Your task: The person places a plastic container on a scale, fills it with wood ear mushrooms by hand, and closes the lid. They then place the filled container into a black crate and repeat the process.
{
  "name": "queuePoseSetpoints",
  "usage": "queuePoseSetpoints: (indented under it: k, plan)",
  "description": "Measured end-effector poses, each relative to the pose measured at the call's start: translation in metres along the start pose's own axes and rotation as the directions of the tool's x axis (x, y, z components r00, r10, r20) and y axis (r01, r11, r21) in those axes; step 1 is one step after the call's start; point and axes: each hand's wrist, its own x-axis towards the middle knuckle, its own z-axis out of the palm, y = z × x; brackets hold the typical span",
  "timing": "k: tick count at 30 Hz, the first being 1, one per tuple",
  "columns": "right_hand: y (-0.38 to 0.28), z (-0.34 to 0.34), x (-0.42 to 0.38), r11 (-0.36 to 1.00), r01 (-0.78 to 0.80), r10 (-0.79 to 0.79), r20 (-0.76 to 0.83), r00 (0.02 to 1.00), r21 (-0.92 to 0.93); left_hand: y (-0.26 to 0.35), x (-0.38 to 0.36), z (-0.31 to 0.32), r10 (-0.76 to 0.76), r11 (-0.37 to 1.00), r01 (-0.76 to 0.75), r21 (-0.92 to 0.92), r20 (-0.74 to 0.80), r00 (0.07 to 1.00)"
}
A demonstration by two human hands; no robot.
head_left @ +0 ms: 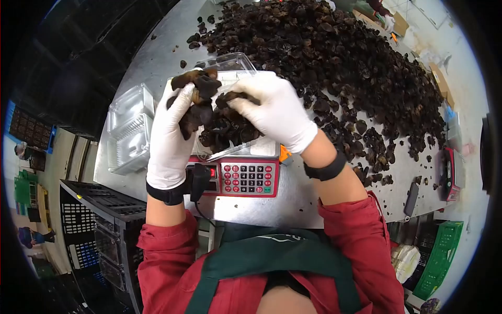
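Note:
My left hand [173, 125], in a white glove, is closed around a clump of dark brown wood ear mushrooms [201, 86] above the left side of a scale. My right hand [274, 104], gloved too, pinches a dark wood ear piece [235, 98] with thumb and fingers. Beneath both hands a clear plastic tray [243, 146] with more wood ears in it rests on the red digital scale [248, 179]. The tray's clear lid [235, 62] stands up behind. My left wrist and a black device on its strap partly cover the scale's display.
A large heap of wood ears [334, 52] spreads over the back and right of the metal table [293, 204]. Stacked clear trays [128, 141] sit left of the scale. A phone-like black object [411, 199] and another red scale [449, 172] are at right. Black crates [112, 225] stand lower left.

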Motion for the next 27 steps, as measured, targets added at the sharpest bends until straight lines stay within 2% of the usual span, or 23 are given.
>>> queuePoseSetpoints:
  k: [1, 2, 3, 4, 5, 6, 7, 8, 9, 11, 12, 13, 14, 15, 17, 18, 21, 23, 25, 26, 27]
  plan:
    - [0.005, -0.006, -0.003, 0.999, -0.006, 0.006, -0.027, 1.000, -0.034, 0.000, 0.001, -0.001, -0.004, 1.000, 0.004, -0.002, -0.001, 1.000]
    - [0.012, -0.013, -0.007, 0.993, 0.050, -0.057, -0.063, 0.996, -0.102, 0.001, 0.001, -0.004, 0.037, 0.981, -0.029, 0.194, -0.042, 0.998]
    - [0.006, -0.026, -0.013, 0.988, -0.084, 0.079, -0.044, 0.996, -0.129, 0.001, 0.002, -0.005, 0.087, 0.922, -0.053, 0.385, -0.073, 0.994]
    - [0.009, -0.034, -0.021, 0.981, -0.170, 0.166, -0.053, 0.985, -0.090, -0.006, 0.002, -0.001, 0.158, 0.887, -0.129, 0.442, -0.030, 0.987]
    - [0.010, -0.042, -0.029, 0.965, -0.256, 0.253, -0.059, 0.966, -0.050, -0.013, 0.004, -0.006, 0.176, 0.698, -0.199, 0.688, 0.105, 0.979]
    - [0.012, -0.049, -0.038, 0.947, -0.322, 0.321, -0.046, 0.946, -0.020, -0.022, 0.003, -0.011, 0.210, 0.379, -0.358, 0.853, 0.297, 0.932]
    - [0.013, -0.055, -0.047, 0.923, -0.385, 0.385, -0.032, 0.922, 0.010, -0.031, 0.000, -0.014, 0.169, 0.010, -0.489, 0.872, 0.481, 0.861]
    - [0.009, -0.062, -0.055, 0.899, -0.439, 0.439, -0.006, 0.899, -0.017, -0.038, -0.005, -0.012, 0.058, 0.164, -0.394, 0.904, 0.390, 0.919]
    - [0.009, -0.067, -0.066, 0.899, -0.438, 0.438, -0.006, 0.899, -0.015, -0.036, -0.007, -0.011, 0.069, 0.138, -0.422, 0.896, 0.416, 0.907]
    - [0.013, -0.074, -0.090, 0.835, -0.535, 0.539, 0.001, 0.842, 0.127, -0.032, -0.010, -0.013, 0.076, 0.294, -0.373, 0.880, 0.368, 0.927]
    - [0.012, -0.080, -0.100, 0.780, -0.593, 0.597, 0.046, 0.801, 0.198, -0.026, -0.012, -0.011, 0.073, 0.291, -0.369, 0.882, 0.365, 0.928]
    - [0.005, -0.091, -0.104, 0.640, -0.723, 0.726, 0.104, 0.680, 0.260, -0.017, -0.014, -0.007, 0.020, 0.377, -0.290, 0.879, 0.305, 0.952]
    - [0.005, -0.095, -0.113, 0.620, -0.687, 0.719, 0.078, 0.691, 0.378, -0.011, -0.014, -0.006, -0.036, 0.455, -0.205, 0.867, 0.247, 0.968]
    - [0.007, -0.099, -0.123, 0.592, -0.639, 0.713, 0.050, 0.699, 0.492, -0.016, -0.011, -0.018, 0.038, 0.408, -0.295, 0.864, 0.307, 0.951]
    - [0.022, -0.109, -0.153, 0.537, -0.593, 0.729, 0.023, 0.684, 0.600, -0.013, -0.009, -0.027, 0.004, 0.357, -0.218, 0.908, 0.232, 0.973]
    - [0.024, -0.113, -0.165, 0.495, -0.586, 0.743, 0.038, 0.669, 0.641, -0.014, -0.007, -0.030, 0.054, 0.335, -0.273, 0.902, 0.271, 0.961]
    - [0.024, -0.128, -0.210, 0.404, -0.533, 0.748, 0.066, 0.660, 0.744, -0.017, -0.006, -0.036, 0.040, 0.339, -0.258, 0.905, 0.261, 0.965]
    - [0.020, -0.147, -0.249, 0.428, -0.545, 0.747, 0.057, 0.662, 0.721, -0.015, -0.012, -0.032, -0.021, 0.318, -0.205, 0.926, 0.223, 0.975]
    - [0.005, -0.170, -0.291, 0.423, -0.675, 0.860, -0.033, 0.509, 0.604, -0.019, -0.014, -0.031, 0.063, 0.400, -0.274, 0.875, 0.272, 0.960]
    - [-0.002, -0.188, -0.316, 0.426, -0.778, 0.885, -0.033, 0.465, 0.461, -0.019, -0.015, -0.028, 0.085, 0.477, -0.286, 0.831, 0.280, 0.956]
    - [-0.012, -0.206, -0.340, 0.414, -0.858, 0.905, -0.041, 0.422, 0.303, -0.021, -0.017, -0.027, 0.082, 0.475, -0.280, 0.834, 0.275, 0.958]
